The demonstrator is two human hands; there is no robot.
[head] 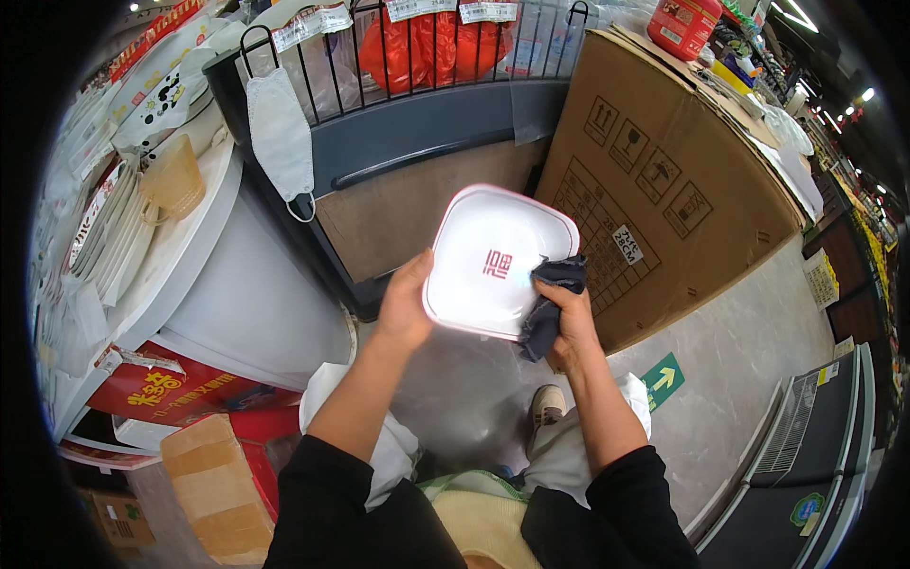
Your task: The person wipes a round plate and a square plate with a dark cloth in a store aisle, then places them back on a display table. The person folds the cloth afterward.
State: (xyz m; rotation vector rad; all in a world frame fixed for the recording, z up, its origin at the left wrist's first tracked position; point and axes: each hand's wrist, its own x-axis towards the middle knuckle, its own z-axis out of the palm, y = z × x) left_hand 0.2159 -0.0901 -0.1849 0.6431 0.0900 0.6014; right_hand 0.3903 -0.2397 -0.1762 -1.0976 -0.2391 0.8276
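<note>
A white square plate point(476, 242) with rounded corners, a red rim and a red character in its middle is held up in front of me. My left hand point(409, 299) grips its left edge. At the lower right corner, my right hand point(572, 320) clutches a dark cloth point(542, 327) against the plate, with the thumb over the inner surface. Part of the cloth bunches above that thumb. The right hand's fingers are mostly hidden behind plate and cloth.
A white counter point(192, 263) at left bears stacked plates point(117, 242) and an amber cup point(174, 181). A face mask point(281, 135) hangs from the wire rack point(441, 64) ahead. A large cardboard box point(661, 178) stands at right; another carton point(213, 491) lies low at left.
</note>
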